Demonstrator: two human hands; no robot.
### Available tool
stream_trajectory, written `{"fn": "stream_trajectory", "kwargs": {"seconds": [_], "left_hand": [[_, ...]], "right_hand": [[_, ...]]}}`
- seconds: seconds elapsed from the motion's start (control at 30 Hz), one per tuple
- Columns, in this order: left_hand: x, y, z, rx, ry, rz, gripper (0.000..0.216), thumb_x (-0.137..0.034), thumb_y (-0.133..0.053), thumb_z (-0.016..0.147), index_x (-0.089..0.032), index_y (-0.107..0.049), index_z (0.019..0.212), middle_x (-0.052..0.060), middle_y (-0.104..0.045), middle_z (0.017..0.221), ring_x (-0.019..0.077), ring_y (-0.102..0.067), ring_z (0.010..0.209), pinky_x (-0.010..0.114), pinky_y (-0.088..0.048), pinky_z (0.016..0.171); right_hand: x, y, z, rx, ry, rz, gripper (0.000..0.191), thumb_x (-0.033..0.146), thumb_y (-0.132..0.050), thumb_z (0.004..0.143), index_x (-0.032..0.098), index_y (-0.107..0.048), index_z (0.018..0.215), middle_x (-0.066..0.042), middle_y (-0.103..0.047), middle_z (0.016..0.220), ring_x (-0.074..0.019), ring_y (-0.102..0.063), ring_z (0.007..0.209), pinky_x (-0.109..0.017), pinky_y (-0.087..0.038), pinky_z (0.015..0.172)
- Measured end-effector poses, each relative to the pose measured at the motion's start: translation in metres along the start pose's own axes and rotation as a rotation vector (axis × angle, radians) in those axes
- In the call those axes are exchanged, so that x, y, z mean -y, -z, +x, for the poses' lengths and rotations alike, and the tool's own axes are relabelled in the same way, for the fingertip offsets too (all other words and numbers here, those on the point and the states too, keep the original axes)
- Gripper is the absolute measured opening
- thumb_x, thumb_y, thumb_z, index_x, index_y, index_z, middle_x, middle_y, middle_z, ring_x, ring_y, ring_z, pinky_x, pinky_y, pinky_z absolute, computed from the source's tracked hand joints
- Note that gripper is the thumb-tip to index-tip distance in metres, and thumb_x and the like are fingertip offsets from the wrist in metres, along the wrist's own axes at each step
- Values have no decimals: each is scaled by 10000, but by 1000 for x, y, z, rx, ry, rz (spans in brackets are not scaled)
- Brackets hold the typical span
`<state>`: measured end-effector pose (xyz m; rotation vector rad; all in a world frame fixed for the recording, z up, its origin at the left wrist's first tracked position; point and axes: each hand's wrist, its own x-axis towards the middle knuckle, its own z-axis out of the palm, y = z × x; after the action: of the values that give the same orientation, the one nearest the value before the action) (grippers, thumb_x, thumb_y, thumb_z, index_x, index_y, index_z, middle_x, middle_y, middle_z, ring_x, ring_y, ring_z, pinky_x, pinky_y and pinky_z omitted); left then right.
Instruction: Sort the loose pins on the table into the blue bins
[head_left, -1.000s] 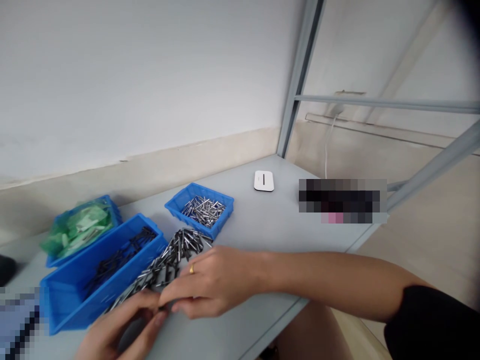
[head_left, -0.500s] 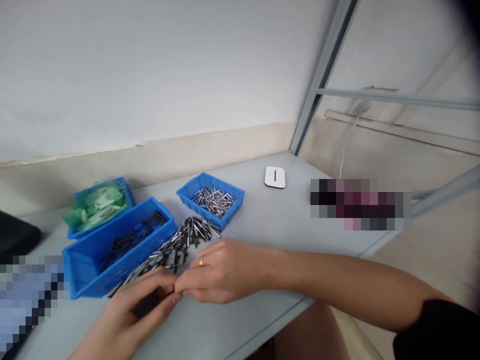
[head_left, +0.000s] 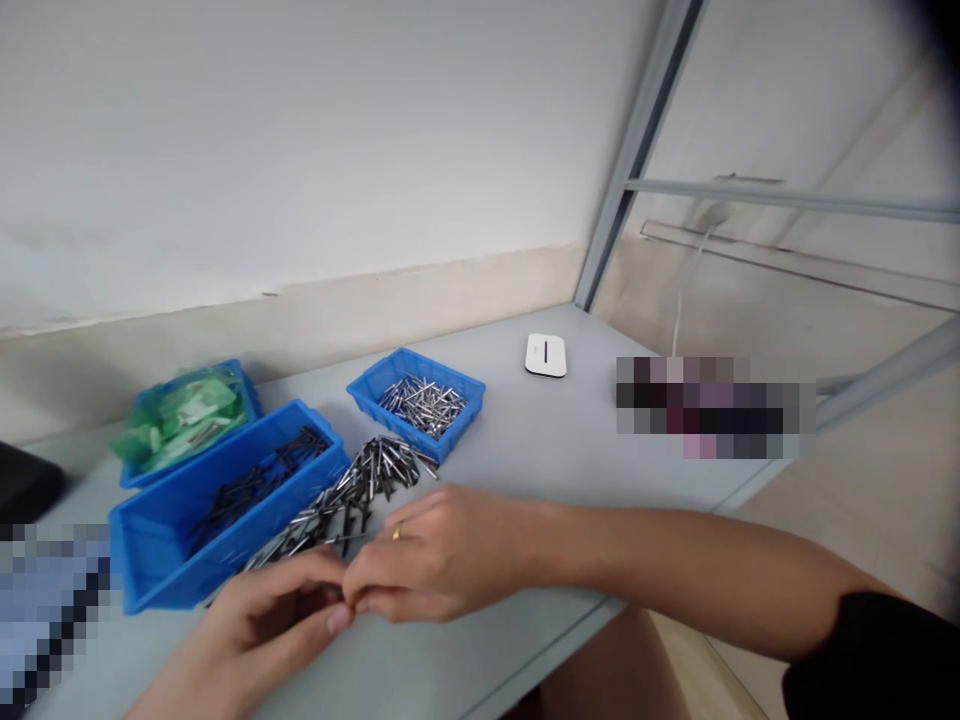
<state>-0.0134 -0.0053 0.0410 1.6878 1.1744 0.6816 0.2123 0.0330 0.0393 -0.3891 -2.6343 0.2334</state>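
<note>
My left hand (head_left: 259, 625) and my right hand (head_left: 435, 555) meet fingertip to fingertip low over the grey table (head_left: 540, 450), both pinched on a small part that I cannot make out. A gold ring is on my right hand. Just behind the fingers lies a loose pile of metal pins (head_left: 352, 490), silver with dark ends. It runs along the side of a large blue bin (head_left: 161, 545) that holds dark parts.
A small blue tray (head_left: 371, 390) of silver pins stands behind the pile. At the far left a blue bin holds green packets (head_left: 180, 415). A white flat device (head_left: 545, 355) lies further back. A grey frame post (head_left: 637, 150) rises at the table's far corner.
The view has shifted slightly; both hands stay pinched together in front of the pin pile, with the fingers moving a little closer.
</note>
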Motion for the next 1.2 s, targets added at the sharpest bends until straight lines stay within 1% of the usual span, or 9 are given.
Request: {"fn": "stream_trajectory", "kwargs": {"seconds": [0.13,0.33,0.47,0.63,0.8,0.9,1.0,1.07,1.2], "left_hand": [[-1,3,3,39,33,-4,240,-501,-760,772,-266,-776,728,-19,-709,652,164,-650,627,200,-529,574],[-2,1,1,63,45,-20,201,-465,-765,765,-276,-764,697,-32,-731,679,156,-658,662,197,-526,614],[2,4,2,75,33,14,221,-486,-734,806,-276,-767,746,-32,-743,715,165,-678,686,212,-544,640],[10,12,5,193,-30,137,229,-473,-675,860,-262,-754,819,-19,-711,705,177,-673,672,216,-543,594],[8,7,2,83,-3,164,319,-526,-657,852,-241,-726,726,-19,-657,645,150,-601,611,199,-494,555],[3,3,-2,54,-17,183,322,-515,-638,861,-236,-708,717,-20,-644,637,151,-595,605,196,-499,545],[0,1,-3,69,-71,204,280,-466,-636,858,-229,-682,718,-14,-673,675,160,-620,627,197,-528,565],[0,1,-4,108,-107,216,251,-437,-630,856,-226,-674,728,-9,-686,694,163,-628,634,198,-537,573],[2,1,-7,83,-76,221,235,-414,-593,876,-227,-668,756,-7,-673,714,170,-635,679,213,-539,615]], "right_hand": [[0,0,0,-24,21,-1,227,314,-385,1057,208,-585,1064,15,-719,911,-102,-633,756,-207,-465,730],[-1,-2,0,-14,52,-4,235,318,-373,1056,209,-578,1024,20,-726,913,-92,-635,748,-198,-467,773],[-1,-2,-1,-9,52,4,212,301,-377,1046,210,-568,1028,16,-725,935,-94,-636,755,-205,-470,788],[1,1,-1,12,38,4,178,287,-403,1026,208,-563,1027,4,-724,916,-108,-631,743,-222,-478,746],[-1,1,-1,-5,40,-13,199,279,-393,1013,206,-577,1028,5,-732,925,-111,-637,758,-221,-481,738],[0,3,-1,17,19,-12,265,306,-364,1027,188,-589,1101,-9,-731,902,-133,-648,794,-236,-491,759],[2,7,-2,46,-23,17,324,338,-374,1031,181,-561,1245,-15,-733,918,-151,-661,856,-248,-501,787],[2,9,-2,69,-35,31,333,336,-389,1032,187,-549,1283,-15,-731,930,-150,-662,871,-246,-501,795],[-1,8,-3,61,-19,-19,286,318,-372,1046,188,-596,1167,-7,-713,858,-142,-642,806,-239,-490,760]]}}
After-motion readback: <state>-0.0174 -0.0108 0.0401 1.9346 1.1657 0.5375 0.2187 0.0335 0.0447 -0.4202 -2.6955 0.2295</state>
